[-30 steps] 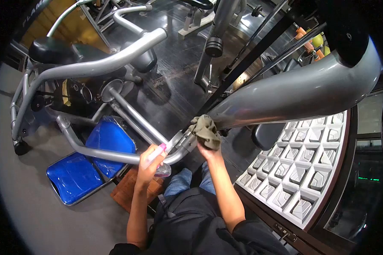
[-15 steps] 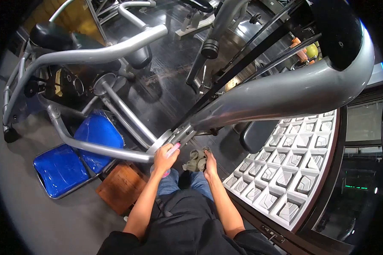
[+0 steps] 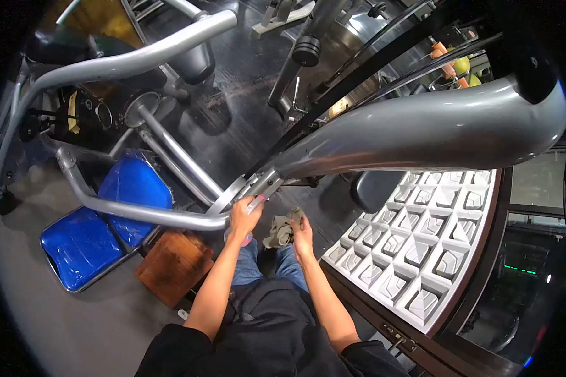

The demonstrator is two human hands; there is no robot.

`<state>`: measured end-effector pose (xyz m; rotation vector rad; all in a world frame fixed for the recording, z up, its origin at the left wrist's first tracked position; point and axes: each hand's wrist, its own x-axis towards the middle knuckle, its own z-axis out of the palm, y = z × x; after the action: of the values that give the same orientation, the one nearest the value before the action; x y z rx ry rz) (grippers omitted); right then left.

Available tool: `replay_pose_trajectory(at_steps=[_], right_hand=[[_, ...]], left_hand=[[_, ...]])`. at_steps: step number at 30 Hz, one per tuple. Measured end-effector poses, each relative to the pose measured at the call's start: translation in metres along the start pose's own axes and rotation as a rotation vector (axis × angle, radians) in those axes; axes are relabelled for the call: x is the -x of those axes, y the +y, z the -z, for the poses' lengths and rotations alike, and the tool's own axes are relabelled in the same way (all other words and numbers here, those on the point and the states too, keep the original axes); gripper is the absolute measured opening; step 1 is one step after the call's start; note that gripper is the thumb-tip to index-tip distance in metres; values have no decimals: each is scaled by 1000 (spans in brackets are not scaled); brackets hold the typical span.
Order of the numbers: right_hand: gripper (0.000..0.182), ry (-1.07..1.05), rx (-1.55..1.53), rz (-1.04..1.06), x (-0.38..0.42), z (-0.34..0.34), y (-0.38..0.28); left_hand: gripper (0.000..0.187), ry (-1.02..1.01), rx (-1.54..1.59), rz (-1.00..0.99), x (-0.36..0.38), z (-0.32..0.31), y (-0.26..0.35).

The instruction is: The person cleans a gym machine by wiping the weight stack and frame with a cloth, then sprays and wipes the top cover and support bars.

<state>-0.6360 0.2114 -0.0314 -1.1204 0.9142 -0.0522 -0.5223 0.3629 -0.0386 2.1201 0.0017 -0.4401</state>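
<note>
My left hand (image 3: pixel 245 217) is closed around a spray bottle (image 3: pixel 255 204) with a pink tip and pale body; my fingers cover most of it. It is right at the lower joint of the gym machine's silver frame (image 3: pixel 217 221). My right hand (image 3: pixel 302 235) grips a crumpled grey-green cloth (image 3: pixel 281 232), which hangs loosely to the left of the fingers. Both hands are in front of my knees, with the machine's thick silver tube (image 3: pixel 390 138) rising to the right just beyond them.
A blue padded chair (image 3: pixel 82 245) and a brown wooden stool (image 3: pixel 175 267) stand to the left. On the right is a white panel of raised squares (image 3: pixel 415 251) beside a dark-framed window (image 3: pixel 516 283). A black pad (image 3: pixel 372 191) lies behind the tube; a curved silver bar (image 3: pixel 138 60) crosses the upper left.
The view has shifted slightly, moving the machine and chair left in the picture. My right hand has lifted the cloth a little and turned it; my left hand keeps its grip on the bottle.
</note>
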Motion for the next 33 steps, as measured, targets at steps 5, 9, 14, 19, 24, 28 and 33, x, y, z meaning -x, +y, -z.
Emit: replay_pose_trajectory(at_steps=[5,9,14,19,24,28,33], right_hand=[[54,90,342,112,-40,-13,2],[49,224,422,310,-83,-49,6],[35,282,502,419,-51,-72,14],[39,102,629,263,-13,-72,22],[39,273,81,36,-63,-63,2],[42,380,86,-67,-122,-56,29],[37,323,139,-27,-105,-57,13]], left_hand=[[20,-130,565,248,17,17,-61],[21,-163,670,339,23,37,-75],[32,-170,724,455,12,43,-67],[33,-166,728,517,7,44,-64],[32,-215,684,563,7,49,-60],[33,-205,741,508,7,43,-73],[33,-190,745,510,8,43,-67]])
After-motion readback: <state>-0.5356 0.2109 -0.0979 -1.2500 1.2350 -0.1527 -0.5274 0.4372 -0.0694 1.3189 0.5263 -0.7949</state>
